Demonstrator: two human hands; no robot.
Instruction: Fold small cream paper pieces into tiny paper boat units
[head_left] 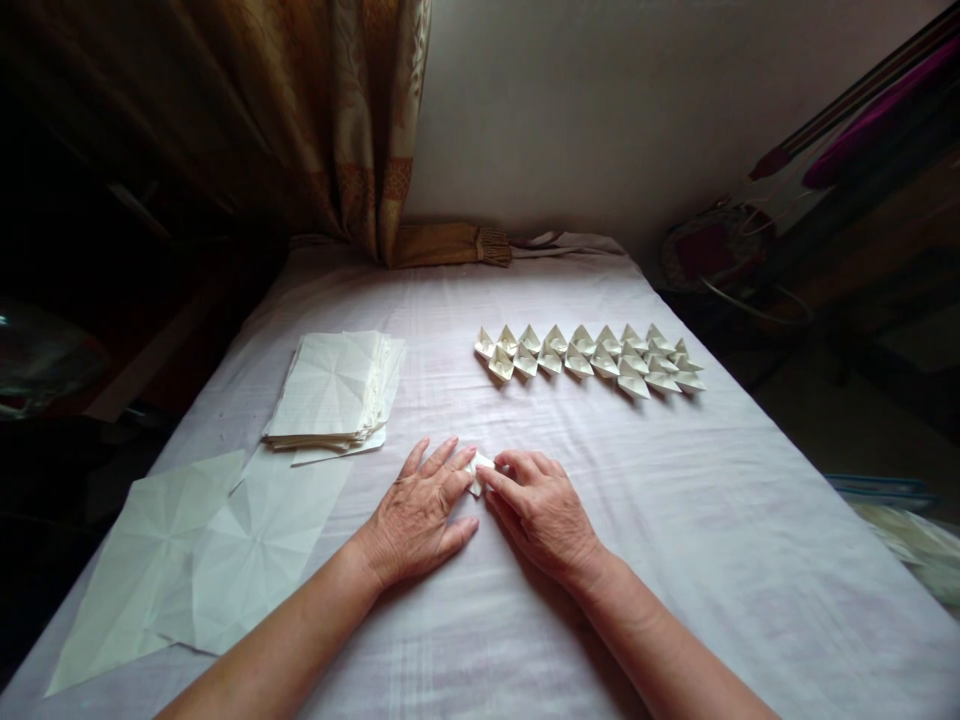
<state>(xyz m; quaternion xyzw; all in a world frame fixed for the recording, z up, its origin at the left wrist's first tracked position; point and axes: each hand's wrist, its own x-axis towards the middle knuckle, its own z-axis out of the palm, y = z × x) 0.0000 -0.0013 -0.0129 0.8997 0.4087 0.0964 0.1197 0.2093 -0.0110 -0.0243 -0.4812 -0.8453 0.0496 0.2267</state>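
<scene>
A small folded piece of white paper (478, 471) lies on the sheet-covered surface between my hands. My left hand (420, 512) rests flat with its fingers spread, its fingertips on the left side of the folded paper. From the other side, my right hand (546, 510) has its fingers curled, with the index finger and thumb at the paper's right edge. The fingertips partly hide the paper, so its full shape does not show. Farther off to the right stand several folded paper boats (579, 360), set close together in two rows.
A stack of creased paper sheets (326, 385) sits to the left, beyond my left hand. Loose creased sheets (247, 560) lie nearer on that side. A patterned gold curtain (375, 130) hangs at the back left, before a pale wall (585, 120). The pale bedsheet (712, 530) is slightly wrinkled.
</scene>
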